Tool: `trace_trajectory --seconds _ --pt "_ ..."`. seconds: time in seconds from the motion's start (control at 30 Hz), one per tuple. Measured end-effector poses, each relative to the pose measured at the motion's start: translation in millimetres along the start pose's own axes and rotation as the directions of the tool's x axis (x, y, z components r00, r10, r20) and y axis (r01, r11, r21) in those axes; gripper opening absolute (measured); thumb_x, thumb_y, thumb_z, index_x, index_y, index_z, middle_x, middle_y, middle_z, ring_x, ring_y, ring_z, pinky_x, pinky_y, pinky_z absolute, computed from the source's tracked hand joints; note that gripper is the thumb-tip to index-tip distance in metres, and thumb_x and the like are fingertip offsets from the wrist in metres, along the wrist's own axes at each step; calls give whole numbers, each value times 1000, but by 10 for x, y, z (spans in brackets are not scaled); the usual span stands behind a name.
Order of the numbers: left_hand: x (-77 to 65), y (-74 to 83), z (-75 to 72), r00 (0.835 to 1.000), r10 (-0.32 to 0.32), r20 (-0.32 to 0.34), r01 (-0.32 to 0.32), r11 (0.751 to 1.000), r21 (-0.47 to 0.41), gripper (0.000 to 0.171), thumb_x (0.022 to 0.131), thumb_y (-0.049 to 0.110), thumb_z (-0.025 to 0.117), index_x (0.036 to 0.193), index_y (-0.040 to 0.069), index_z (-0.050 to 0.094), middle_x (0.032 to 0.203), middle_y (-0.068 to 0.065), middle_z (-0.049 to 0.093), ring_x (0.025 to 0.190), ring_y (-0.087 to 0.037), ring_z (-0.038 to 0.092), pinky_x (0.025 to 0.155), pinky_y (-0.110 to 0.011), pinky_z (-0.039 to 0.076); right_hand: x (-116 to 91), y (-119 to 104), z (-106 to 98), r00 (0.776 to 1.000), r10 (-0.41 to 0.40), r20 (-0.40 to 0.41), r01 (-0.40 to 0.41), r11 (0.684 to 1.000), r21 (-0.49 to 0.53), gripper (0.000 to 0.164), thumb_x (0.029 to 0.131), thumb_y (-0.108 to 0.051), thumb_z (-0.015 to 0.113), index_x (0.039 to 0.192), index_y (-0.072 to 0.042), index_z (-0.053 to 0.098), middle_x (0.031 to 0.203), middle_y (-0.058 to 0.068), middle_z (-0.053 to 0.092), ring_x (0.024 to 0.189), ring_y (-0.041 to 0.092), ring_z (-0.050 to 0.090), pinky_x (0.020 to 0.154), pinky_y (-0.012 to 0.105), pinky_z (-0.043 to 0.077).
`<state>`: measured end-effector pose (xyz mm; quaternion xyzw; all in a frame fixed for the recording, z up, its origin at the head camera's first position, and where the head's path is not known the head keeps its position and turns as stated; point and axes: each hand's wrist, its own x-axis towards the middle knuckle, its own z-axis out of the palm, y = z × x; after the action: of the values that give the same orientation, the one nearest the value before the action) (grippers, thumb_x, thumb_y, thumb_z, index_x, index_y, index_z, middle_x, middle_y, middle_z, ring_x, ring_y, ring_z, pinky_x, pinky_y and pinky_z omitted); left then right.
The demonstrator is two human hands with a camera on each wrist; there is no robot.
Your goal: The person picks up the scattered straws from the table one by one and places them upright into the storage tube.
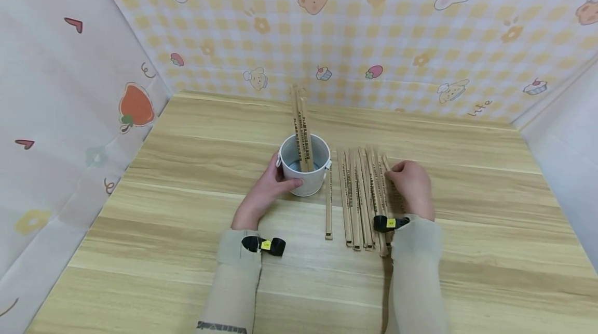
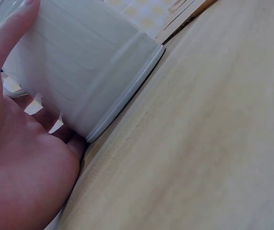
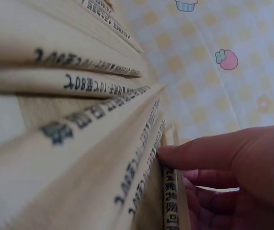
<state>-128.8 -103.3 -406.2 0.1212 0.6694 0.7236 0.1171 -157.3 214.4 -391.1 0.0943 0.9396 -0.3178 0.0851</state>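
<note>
Our left hand (image 1: 268,189) curls round the bucket (image 1: 310,185), our right hand (image 1: 413,186) pinches a straw (image 3: 171,199), which looks light and easily creased, so we'd grip it gently mid-length.

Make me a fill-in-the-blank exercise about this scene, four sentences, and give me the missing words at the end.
1. The person's left grip is on the bucket, whose outside is coloured ____.
2. In the head view, the right grip is at the ____ end of the row of paper packets.
3. Other packets stand leaning inside the ____.
4. The checked backdrop behind the table is white and ____.

Missing words: white; right; bucket; yellow.
</note>
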Motion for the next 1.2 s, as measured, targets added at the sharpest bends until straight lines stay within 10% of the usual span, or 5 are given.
trace_trajectory --seconds 0.4,0.73,1.2 --pt "-4 24 2 1000 12 -1 -12 1000 -20 86 76 6 67 142 21 14 142 -7 22 132 -22 19 107 -33 16 2 33 -30 1000 -7 -23 8 1000 27 22 83 -19 51 87 0 62 79 13 60 62 21 49 58 29 42" --pt "-9 24 10 1000 4 -2 -4 1000 7 86 77 8 68 142 22 14 143 -7 22 132 -22 19 107 -34 17 -68 -128 -220 995 -84 -56 88 993 80 42 88 -42 49 100 -4 60 97 12 60 80 23 51 66 32 42" --pt "-15 45 14 1000 -13 -9 13 1000 5 87 76 7 68 142 22 14 144 -8 20 132 -23 18 107 -33 17 -387 -734 -446 886 -227 -404 369 873 319 35 80 -44 61 97 -14 65 79 0 63 65 17 58 54 24 47"
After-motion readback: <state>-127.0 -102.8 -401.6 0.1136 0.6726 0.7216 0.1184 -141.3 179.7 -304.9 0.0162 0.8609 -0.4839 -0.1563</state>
